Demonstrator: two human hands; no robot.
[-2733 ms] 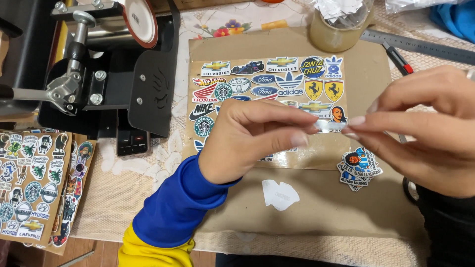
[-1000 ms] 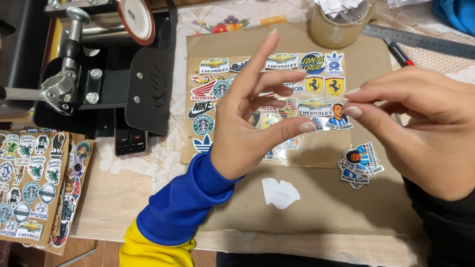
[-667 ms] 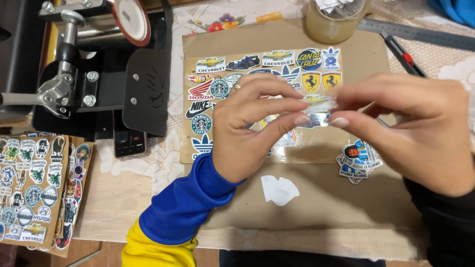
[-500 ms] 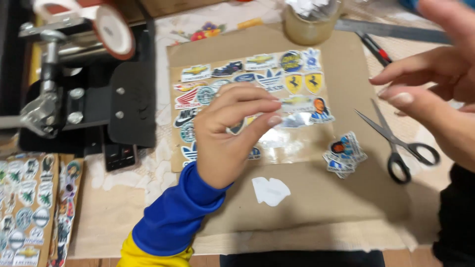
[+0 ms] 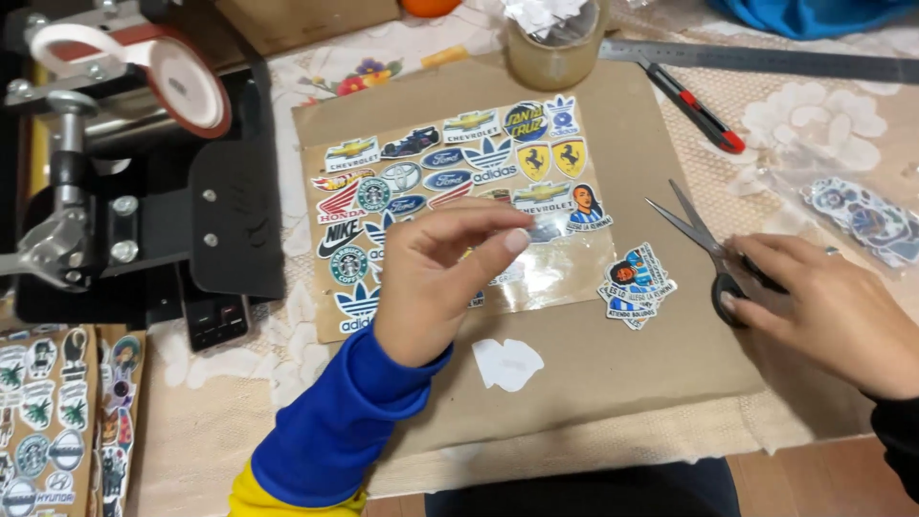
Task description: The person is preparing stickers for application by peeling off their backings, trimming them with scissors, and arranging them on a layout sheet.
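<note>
While my left hand [image 5: 450,273] pinches a small clear sticker [image 5: 536,230] above the sticker sheet [image 5: 459,211], my right hand [image 5: 823,311] closes on the scissors [image 5: 708,244] (just right of that sheet).

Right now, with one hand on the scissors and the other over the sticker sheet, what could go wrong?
1. The scissors lie open, and the right hand rests on the handles: their tips point toward the sticker sheet and could nick it.
2. The left hand pinches something small and clear above the sheet; it may drop or stick to the loose sticker pile.
</note>
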